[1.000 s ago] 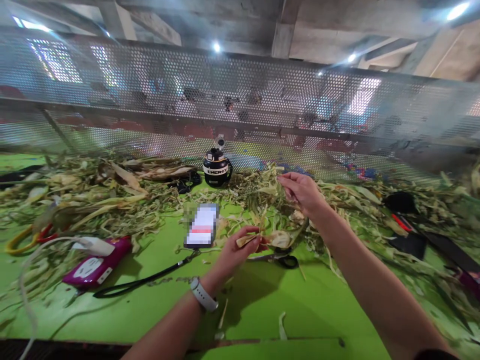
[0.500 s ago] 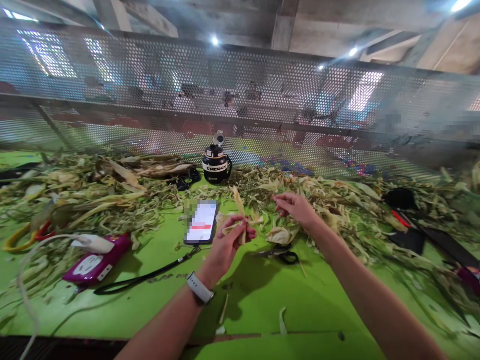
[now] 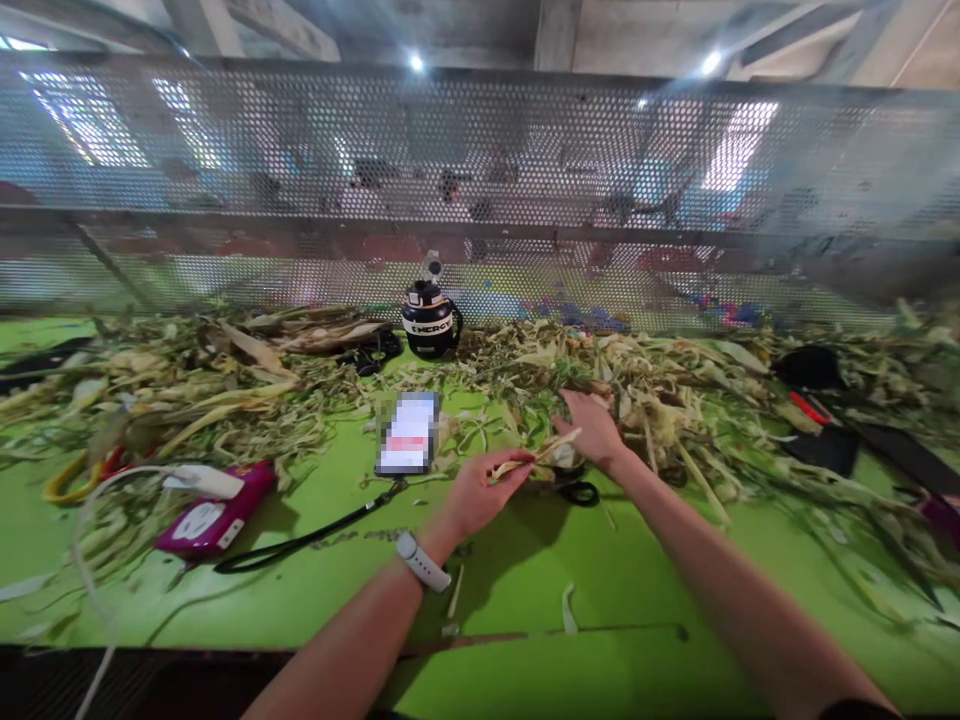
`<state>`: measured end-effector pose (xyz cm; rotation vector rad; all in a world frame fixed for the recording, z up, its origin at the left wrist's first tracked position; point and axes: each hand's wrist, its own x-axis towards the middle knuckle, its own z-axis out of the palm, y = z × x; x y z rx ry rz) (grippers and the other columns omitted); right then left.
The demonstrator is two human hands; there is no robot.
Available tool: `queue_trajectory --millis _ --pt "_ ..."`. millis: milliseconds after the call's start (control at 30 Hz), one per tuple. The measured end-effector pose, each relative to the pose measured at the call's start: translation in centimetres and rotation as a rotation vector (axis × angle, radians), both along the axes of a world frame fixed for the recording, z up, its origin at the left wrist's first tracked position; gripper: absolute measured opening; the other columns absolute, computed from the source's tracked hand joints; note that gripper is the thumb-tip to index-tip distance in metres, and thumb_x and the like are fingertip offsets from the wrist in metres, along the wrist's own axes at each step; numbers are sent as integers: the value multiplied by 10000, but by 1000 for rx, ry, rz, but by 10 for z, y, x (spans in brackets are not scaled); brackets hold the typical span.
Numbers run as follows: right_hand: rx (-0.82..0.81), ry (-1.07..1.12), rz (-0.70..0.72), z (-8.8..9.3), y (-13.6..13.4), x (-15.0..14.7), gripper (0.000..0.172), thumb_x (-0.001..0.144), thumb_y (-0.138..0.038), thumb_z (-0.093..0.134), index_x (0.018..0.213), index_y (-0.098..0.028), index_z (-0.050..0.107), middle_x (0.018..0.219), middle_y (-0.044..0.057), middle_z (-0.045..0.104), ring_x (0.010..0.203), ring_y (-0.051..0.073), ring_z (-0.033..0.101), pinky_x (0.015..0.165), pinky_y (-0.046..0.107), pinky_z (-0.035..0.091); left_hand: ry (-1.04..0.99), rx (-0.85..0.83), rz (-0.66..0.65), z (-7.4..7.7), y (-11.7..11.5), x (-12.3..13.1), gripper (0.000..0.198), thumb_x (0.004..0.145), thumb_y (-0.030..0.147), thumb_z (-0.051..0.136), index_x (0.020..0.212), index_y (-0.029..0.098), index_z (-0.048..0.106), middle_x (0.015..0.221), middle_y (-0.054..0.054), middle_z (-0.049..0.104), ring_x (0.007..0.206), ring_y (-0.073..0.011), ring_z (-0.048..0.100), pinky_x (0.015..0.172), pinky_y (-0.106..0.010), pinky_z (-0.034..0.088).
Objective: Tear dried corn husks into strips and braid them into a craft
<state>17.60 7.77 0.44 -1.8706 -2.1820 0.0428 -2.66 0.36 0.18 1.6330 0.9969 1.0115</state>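
Observation:
My left hand (image 3: 484,488) is closed around a strip of dried corn husk (image 3: 551,448), which points right from the fingertips. Farther right, my right hand (image 3: 591,430) reaches into the near edge of the corn husk pile (image 3: 667,400); its fingers are stretched out and apart, with the tips partly lost among the husks. Just below the hands lies a pair of scissors (image 3: 580,494) with black handles, its blades mostly hidden. A pale folded bit of husk (image 3: 564,456) sits between the two hands.
A lit phone (image 3: 409,435) with a black strap lies left of my hands. A purple power bank (image 3: 217,512) with a white cable is farther left. Behind stands a black mug-shaped bottle (image 3: 429,325), before a perforated metal screen (image 3: 480,150). More husks (image 3: 195,380) cover the table's left.
My right hand has moved forward and down into the husks, its fingers spreading from a pinch. My left hand has turned, swinging its husk from upright to pointing right. The view has shifted slightly.

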Motion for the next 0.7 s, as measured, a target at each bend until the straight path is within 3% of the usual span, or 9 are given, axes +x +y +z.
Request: queue_trajectory --millis 100,367,467,600,700 --pt "-36 -63 -26 -2 1 -4 437 854 -230 474 1267 -92 506 1218 179 607 1113 283 557 925 361 379 119 161 -10 -5 1 1 209 815 279 567 947 206 712 962 -60 726 899 -205 655 864 -357 498" --pt "15 41 -94 -1 1 -2 333 817 -148 452 1104 -144 622 1038 116 700 999 258 614 901 361 387 333 260 -59 -17 4 -2 249 750 291 619 963 246 738 913 -89 668 899 -232 608 853 -363 475" --pt "128 241 -57 8 2 5 300 775 -118 463 988 -157 670 982 95 709 927 226 634 882 343 421 275 226 15 -13 1 -1 231 687 287 674 901 247 754 1021 -107 655 1037 -283 566 935 -424 439" --pt "354 652 12 24 0 18 279 761 -175 481 965 -155 670 935 81 701 838 189 641 832 322 478 53 141 157 -9 1 -4 161 746 316 632 822 224 741 1252 -97 577 1249 -291 433 1063 -459 315" --pt "479 871 83 30 -4 19 260 770 -224 488 951 -170 667 956 76 688 881 184 635 856 332 483 5 196 289 -9 4 -5 187 782 349 604 716 198 693 1309 -99 535 1293 -277 385 1110 -462 227"
